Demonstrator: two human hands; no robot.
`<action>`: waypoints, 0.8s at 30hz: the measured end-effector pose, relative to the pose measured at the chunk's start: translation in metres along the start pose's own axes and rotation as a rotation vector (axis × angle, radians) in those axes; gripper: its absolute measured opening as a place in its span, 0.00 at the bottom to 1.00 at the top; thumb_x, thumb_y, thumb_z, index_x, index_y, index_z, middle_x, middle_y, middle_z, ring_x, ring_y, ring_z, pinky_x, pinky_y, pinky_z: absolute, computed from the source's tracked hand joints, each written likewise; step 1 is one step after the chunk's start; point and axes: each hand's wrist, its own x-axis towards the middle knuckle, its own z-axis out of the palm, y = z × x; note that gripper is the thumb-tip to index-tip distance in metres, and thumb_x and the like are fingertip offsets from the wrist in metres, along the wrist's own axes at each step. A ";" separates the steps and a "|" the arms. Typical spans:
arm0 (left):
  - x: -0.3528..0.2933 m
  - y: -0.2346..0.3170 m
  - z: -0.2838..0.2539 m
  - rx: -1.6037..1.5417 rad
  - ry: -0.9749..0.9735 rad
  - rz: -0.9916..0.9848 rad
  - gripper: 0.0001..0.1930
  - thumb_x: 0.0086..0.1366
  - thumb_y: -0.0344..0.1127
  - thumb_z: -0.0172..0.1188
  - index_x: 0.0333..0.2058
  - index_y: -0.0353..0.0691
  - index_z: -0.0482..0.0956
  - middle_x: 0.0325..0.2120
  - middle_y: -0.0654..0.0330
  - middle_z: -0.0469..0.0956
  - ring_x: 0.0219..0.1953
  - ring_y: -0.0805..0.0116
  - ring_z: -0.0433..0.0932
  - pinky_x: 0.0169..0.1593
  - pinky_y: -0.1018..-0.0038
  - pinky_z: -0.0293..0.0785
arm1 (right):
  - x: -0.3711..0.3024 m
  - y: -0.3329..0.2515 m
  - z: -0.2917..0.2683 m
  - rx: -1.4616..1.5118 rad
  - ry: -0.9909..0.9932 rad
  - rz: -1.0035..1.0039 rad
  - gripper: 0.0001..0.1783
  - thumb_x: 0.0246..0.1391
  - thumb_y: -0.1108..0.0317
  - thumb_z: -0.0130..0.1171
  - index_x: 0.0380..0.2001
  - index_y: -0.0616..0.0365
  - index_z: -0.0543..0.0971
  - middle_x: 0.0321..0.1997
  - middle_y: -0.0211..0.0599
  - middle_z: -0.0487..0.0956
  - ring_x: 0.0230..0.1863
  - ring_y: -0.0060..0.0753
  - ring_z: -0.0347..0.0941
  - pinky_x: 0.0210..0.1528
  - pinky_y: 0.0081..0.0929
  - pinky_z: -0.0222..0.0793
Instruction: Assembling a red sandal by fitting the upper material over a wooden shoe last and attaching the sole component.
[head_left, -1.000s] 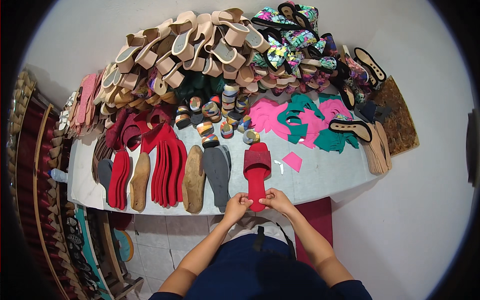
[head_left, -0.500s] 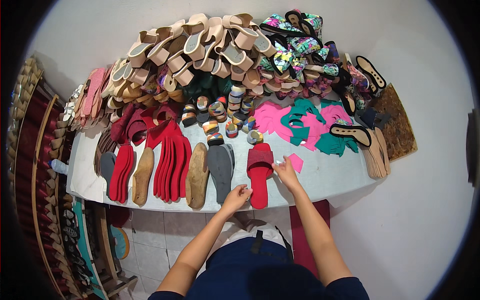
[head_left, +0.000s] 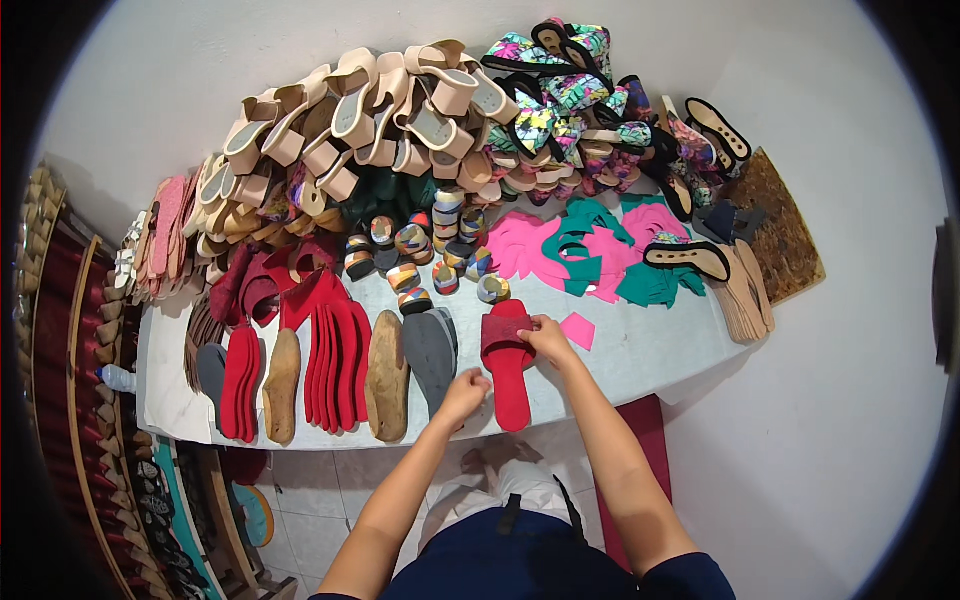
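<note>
A red slipper (head_left: 511,385) with a wide dark-red strap lies on the table in front of me, toe away from me. My right hand (head_left: 546,340) has its fingers closed on the right side of the strap. Just left of the slipper's heel end is my left hand (head_left: 465,396), fingers curled in; whatever they may hold is hidden. This hand is apart from the slipper and partly covers the lower end of the grey soles (head_left: 431,352). To the left of those lies a wooden shoe last (head_left: 387,380). A pink fabric piece (head_left: 578,332) rests just right of my right hand.
Several red insoles (head_left: 338,370) and a second last (head_left: 282,385) stand further left. Patterned heel blocks (head_left: 411,240) sit behind the slipper, with pink and green cut pieces (head_left: 600,245) to their right. Heaped sandals (head_left: 355,115) fill the back. Beige soles (head_left: 742,300) lie at the right edge.
My right hand has closed on the slipper's strap, where before it was open beside it. My left hand has shifted slightly away from the slipper. The whole view has moved a little.
</note>
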 end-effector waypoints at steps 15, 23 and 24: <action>0.055 0.029 0.002 -0.172 0.145 0.085 0.14 0.60 0.31 0.47 0.44 0.31 0.70 0.32 0.63 0.74 0.31 0.78 0.70 0.34 0.83 0.65 | 0.005 -0.008 -0.018 0.257 -0.232 0.169 0.11 0.47 0.73 0.52 0.34 0.67 0.74 0.27 0.31 0.74 0.25 0.19 0.68 0.25 0.14 0.64; 0.056 0.057 0.004 0.018 0.161 -0.072 0.16 0.58 0.40 0.53 0.33 0.29 0.74 0.25 0.60 0.75 0.26 0.77 0.71 0.31 0.81 0.66 | 0.000 -0.018 -0.025 0.403 -0.235 0.229 0.14 0.45 0.75 0.51 0.38 0.70 0.70 0.32 0.37 0.74 0.29 0.23 0.70 0.30 0.17 0.65; 0.055 0.057 0.006 0.001 0.167 -0.048 0.15 0.57 0.40 0.55 0.30 0.29 0.75 0.24 0.60 0.75 0.25 0.77 0.71 0.30 0.80 0.66 | -0.001 -0.017 -0.026 0.415 -0.238 0.224 0.14 0.46 0.75 0.51 0.38 0.70 0.70 0.32 0.38 0.74 0.30 0.24 0.70 0.30 0.17 0.66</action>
